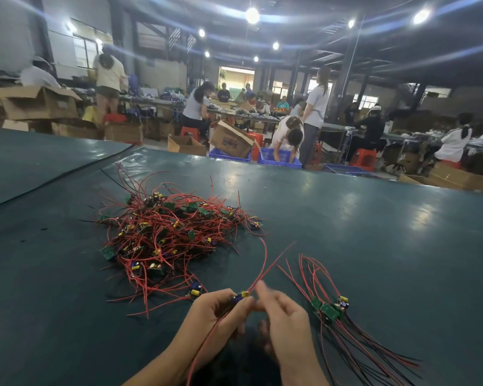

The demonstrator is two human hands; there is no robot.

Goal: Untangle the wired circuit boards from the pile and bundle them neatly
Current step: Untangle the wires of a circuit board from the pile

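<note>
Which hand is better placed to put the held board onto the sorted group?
Probably the right hand: it lies nearer the sorted group; the left hand, gripping the board, is toward the pile.

The pile (168,238) lies on your tabletop (346,218). Nearer you than the pile, a board (241,296) sits in your left hand (215,307); the bundle (329,307) lies to the pile's right, also nearer.

The right hand (286,319) is smeared by motion and its fingertips (262,288) are a blur, so whether they hold anything cannot be told. The small circuit board (241,296) in the left hand (216,309) is mostly covered by curled fingers. The bottom edge cuts off both forearms and some wire ends of the sorted bundle (329,310). Boards deep in the pile (168,235) lie buried under wires. A dark blurred shape (243,363) between the forearms cannot be made out
</note>
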